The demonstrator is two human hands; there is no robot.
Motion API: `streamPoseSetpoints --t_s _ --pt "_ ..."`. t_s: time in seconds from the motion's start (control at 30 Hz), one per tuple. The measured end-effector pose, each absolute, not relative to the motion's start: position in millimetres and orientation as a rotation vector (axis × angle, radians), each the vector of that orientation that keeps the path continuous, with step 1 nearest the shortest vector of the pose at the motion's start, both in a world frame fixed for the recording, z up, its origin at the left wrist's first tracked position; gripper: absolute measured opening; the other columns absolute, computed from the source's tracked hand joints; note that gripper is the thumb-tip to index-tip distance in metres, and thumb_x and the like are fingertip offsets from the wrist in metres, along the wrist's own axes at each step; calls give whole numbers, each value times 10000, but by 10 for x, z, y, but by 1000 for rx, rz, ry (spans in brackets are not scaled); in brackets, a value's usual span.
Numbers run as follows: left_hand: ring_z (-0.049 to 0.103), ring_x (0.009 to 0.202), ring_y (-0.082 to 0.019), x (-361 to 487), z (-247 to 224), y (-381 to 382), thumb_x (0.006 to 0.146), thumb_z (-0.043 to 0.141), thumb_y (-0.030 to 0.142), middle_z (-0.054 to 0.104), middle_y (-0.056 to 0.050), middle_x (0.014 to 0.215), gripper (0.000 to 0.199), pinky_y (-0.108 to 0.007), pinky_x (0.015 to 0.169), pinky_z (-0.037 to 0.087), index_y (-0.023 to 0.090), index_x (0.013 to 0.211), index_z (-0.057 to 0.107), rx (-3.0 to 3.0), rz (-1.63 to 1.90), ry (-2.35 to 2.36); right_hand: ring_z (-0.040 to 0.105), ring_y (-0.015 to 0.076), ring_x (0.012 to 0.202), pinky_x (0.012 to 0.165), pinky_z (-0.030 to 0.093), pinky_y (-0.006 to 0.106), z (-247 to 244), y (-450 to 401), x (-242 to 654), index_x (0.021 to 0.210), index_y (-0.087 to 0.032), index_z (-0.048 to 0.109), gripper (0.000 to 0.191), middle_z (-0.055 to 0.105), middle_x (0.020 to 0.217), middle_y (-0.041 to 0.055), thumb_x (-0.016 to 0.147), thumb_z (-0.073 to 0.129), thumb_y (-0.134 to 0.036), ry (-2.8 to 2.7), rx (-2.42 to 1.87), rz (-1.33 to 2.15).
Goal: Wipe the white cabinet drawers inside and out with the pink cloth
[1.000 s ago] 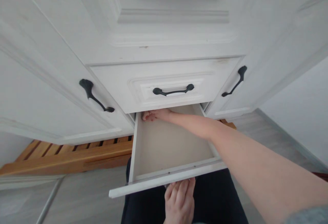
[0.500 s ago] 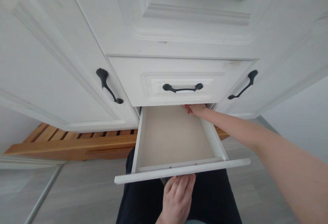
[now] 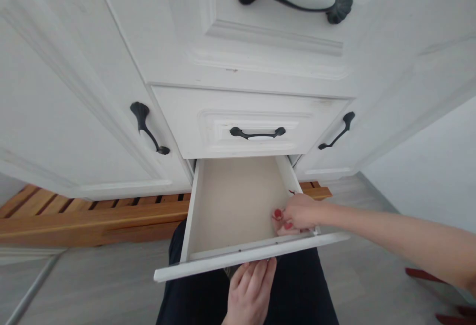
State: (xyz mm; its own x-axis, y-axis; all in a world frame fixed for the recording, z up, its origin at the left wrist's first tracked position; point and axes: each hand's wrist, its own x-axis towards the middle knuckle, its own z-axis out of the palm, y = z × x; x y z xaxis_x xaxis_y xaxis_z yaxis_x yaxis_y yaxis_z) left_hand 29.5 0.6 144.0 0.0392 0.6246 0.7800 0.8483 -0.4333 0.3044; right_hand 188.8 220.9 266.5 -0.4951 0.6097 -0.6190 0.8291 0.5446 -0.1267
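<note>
A shallow white drawer [image 3: 188, 235] is pulled out over my lap, its pale bottom showing. My left hand [image 3: 250, 290] is closed at the outer face of the drawer front, fingers together and curled against it; whatever handle lies under them is hidden. Inside the drawer's front right corner is my right hand [image 3: 301, 211], bent down with its fingers closed on a pale pink cloth [image 3: 278, 227] with red marks. The cloth touches the drawer bottom near the right wall. Part of it is covered by the hand.
Above the drawer is a shut white drawer with a black handle [image 3: 257, 134]. Cabinet doors with dark handles flank it, such as the left handle [image 3: 148, 129]. A slatted wooden bench [image 3: 92, 221] runs below. Dark red pieces [image 3: 424, 274] lie on the grey floor at right.
My right hand has come from the back right of the drawer to its front right corner, bringing the cloth along. The left hand stays at the drawer front. The view has shifted slightly.
</note>
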Motion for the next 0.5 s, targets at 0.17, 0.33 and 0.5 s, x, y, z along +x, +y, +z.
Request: streamPoseSetpoints --t_s 0.17,0.33,0.5 --pt "690 987 -97 349 1444 39 984 470 148 781 6 1023 366 -264 1187 288 235 1217 738 -1991 -1434 -1545 668 203 669 626 434 309 2974 2399 1807 858 -299 768 212 717 717 18 908 580 -381 2239 1228 -615" --pt "693 955 -100 357 1469 10 929 548 139 779 17 1011 356 -258 1145 322 256 1209 736 -2017 -1353 -1602 623 326 1176 902 470 385 2933 2983 1522 1174 -215 703 312 692 1258 154 933 517 -285 2448 1588 -317" --pt "691 957 -140 364 1451 -16 891 608 168 767 6 1003 388 -279 1057 408 308 1233 727 -1994 -1233 -1641 620 383 1182 922 511 489 2432 3322 1185 1279 -123 633 425 653 1263 250 884 580 -273 2378 1677 -378"
